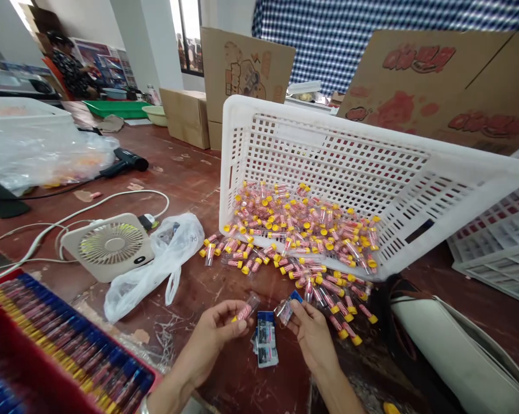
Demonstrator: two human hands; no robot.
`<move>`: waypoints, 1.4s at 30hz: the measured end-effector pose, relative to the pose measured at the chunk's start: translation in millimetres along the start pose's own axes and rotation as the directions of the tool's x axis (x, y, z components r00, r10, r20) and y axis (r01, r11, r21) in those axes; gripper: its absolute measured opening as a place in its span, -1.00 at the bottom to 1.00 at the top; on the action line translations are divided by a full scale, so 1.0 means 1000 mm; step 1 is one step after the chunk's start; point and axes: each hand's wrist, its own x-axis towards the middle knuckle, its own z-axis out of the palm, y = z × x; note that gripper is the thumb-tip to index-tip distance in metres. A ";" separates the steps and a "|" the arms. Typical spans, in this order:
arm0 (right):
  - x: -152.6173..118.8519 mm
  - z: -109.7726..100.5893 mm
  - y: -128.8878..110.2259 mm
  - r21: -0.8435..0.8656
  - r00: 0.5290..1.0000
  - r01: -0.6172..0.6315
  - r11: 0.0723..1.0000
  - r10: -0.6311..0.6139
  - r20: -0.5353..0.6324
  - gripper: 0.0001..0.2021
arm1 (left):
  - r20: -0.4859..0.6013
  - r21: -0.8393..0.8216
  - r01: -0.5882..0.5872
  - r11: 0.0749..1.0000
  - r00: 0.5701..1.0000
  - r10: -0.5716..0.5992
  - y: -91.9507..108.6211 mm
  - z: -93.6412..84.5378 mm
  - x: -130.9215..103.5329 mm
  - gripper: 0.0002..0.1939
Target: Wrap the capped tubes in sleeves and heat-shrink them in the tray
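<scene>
Between the fingers of my left hand (222, 328) is a small clear tube (247, 307) with a yellow cap and pink-white contents. My right hand (308, 330) pinches a small blue printed card (288, 307), partly hidden by the fingers. On the table between both hands lies a short stack of similar blue cards (266, 339). Just beyond them, many loose yellow-capped tubes (302, 230) spill out of a white plastic basket (371, 141) tipped on its side. Close by my left forearm, a red tray (156, 376) holds rows of tubes fixed to blue cards.
A small white fan (116, 244) and a plastic bag (156, 276) sit at left, with cables trailing. Behind is a hair dryer (125, 163). A pale bag (453, 351) lies at right. Cardboard boxes (246, 75) stand behind; a person (72, 66) sits far left.
</scene>
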 end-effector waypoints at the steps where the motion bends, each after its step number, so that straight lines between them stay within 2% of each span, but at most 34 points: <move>1: -0.002 0.005 0.002 0.024 1.000 -0.004 1.000 0.004 -0.001 -0.66 | -0.013 -0.063 0.026 0.998 1.000 -0.027 -0.006 0.002 -0.009 -0.58; 6: -0.011 0.024 0.011 0.079 1.000 -0.017 0.997 0.016 0.014 -0.66 | -0.077 -0.162 -0.010 0.987 0.997 -0.003 -0.029 0.018 -0.028 -0.57; 13: -0.024 0.036 0.011 0.061 0.998 0.020 0.998 -0.024 0.061 -0.70 | -0.079 -0.192 -0.035 0.981 0.997 0.020 -0.035 0.025 -0.031 -0.55; 18: -0.026 0.034 0.014 -0.036 0.986 0.096 0.995 -0.091 0.138 -0.75 | -0.088 -0.198 -0.027 0.980 0.996 0.010 -0.037 0.023 -0.034 -0.53; 24: -0.021 0.020 0.017 -0.261 0.957 0.237 0.936 -0.180 0.226 -0.80 | -0.087 -0.154 -0.044 0.987 0.996 0.031 -0.038 0.019 -0.037 -0.55; 26: -0.020 0.018 0.016 -0.299 0.952 0.258 0.919 -0.189 0.239 -0.80 | -0.060 -0.191 -0.041 0.981 0.998 0.030 -0.037 0.017 -0.038 -0.58; 28: -0.019 0.019 0.015 -0.305 0.953 0.261 0.916 -0.194 0.233 -0.79 | 0.008 -0.306 -0.005 0.952 1.000 0.008 -0.036 0.016 -0.041 -0.63; 31: -0.018 0.021 0.013 -0.289 0.959 0.226 0.930 -0.161 0.231 -0.77 | 0.108 -0.515 0.057 0.855 0.994 -0.001 -0.033 0.011 -0.043 -0.70; 33: -0.019 0.022 0.013 -0.280 0.963 0.193 0.940 -0.126 0.240 -0.75 | 0.130 -0.598 0.072 0.798 0.991 0.008 -0.030 0.007 -0.043 -0.73; 37: -0.022 0.023 0.013 -0.266 0.962 0.143 0.953 -0.072 0.262 -0.73 | 0.181 -0.669 0.093 0.738 0.983 0.041 -0.027 0.003 -0.040 -0.80; 42: -0.025 0.028 0.009 -0.220 0.963 0.113 0.969 -0.052 0.266 -0.75 | 0.204 -0.669 0.064 0.741 0.974 0.100 -0.027 0.005 -0.040 -0.81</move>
